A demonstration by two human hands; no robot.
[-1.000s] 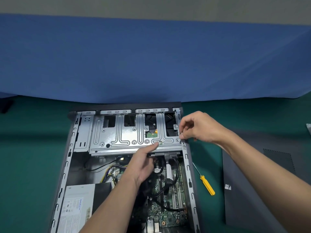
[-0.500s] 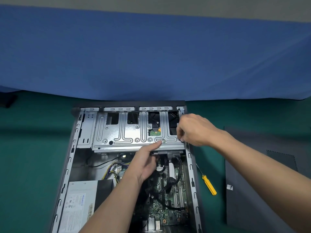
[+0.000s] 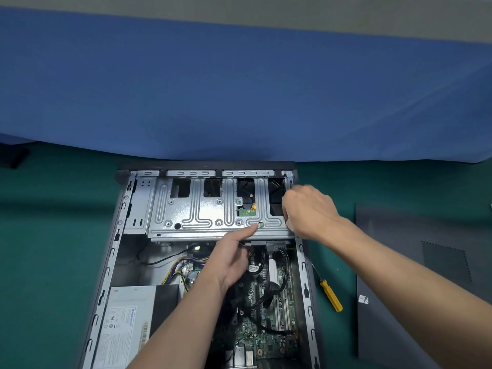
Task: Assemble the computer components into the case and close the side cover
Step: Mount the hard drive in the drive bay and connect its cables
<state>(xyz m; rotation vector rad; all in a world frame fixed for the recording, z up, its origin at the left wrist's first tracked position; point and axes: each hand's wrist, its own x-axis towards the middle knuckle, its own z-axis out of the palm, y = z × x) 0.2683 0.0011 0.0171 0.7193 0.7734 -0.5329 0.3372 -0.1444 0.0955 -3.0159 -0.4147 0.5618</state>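
An open computer case (image 3: 114, 251) lies flat on the green table. A silver drive cage (image 3: 197, 214) sits across its far end. My left hand (image 3: 234, 251) grips the cage's near edge, thumb on top and fingers curled underneath. My right hand (image 3: 306, 209) holds the cage's right end by the case wall, fingers curled over it. Below the cage lie the motherboard (image 3: 269, 326) with black cables and the power supply (image 3: 125, 323) at near left. The dark side cover (image 3: 426, 275) lies flat to the right.
A yellow-handled screwdriver (image 3: 330, 295) lies on the table between the case and the side cover. A blue cloth (image 3: 239, 89) hangs behind the case. A dark object (image 3: 13, 155) sits at the far left edge.
My right hand has moved from the cage's near right corner further up its right end. The cage sits flatter in the case. My left hand stays on the near edge.
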